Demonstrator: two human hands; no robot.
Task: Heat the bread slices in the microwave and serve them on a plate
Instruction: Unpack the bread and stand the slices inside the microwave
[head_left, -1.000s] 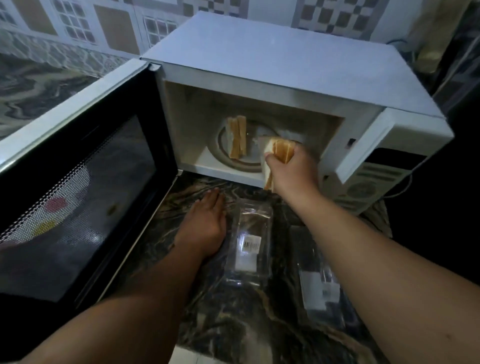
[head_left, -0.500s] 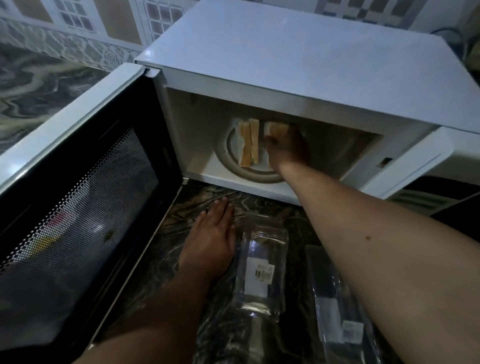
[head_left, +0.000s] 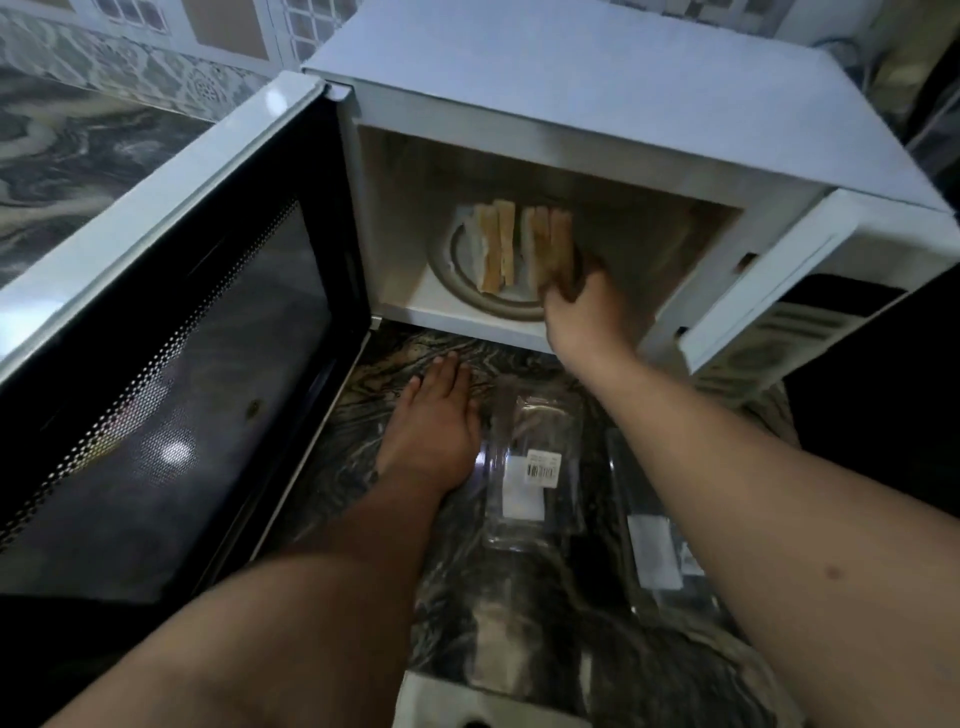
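microwave (head_left: 597, 93): door (head_left: 171, 374) swung wide for access | counter (head_left: 519, 597): left hand (head_left: 434, 421) lies flat, fingers straight, bracing | turntable (head_left: 457, 260): one bread pair (head_left: 493, 244) stands on edge | right hand (head_left: 582, 306): pinches second bread pair (head_left: 545, 239), steadying it upright alongside.

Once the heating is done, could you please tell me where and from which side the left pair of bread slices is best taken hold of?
Probably by the near end of the left pair of bread slices, coming straight in through the open front. They stand on edge on the turntable plate, so a pinch across both flat faces fits. The right hand at the right pair of bread slices crowds that side.
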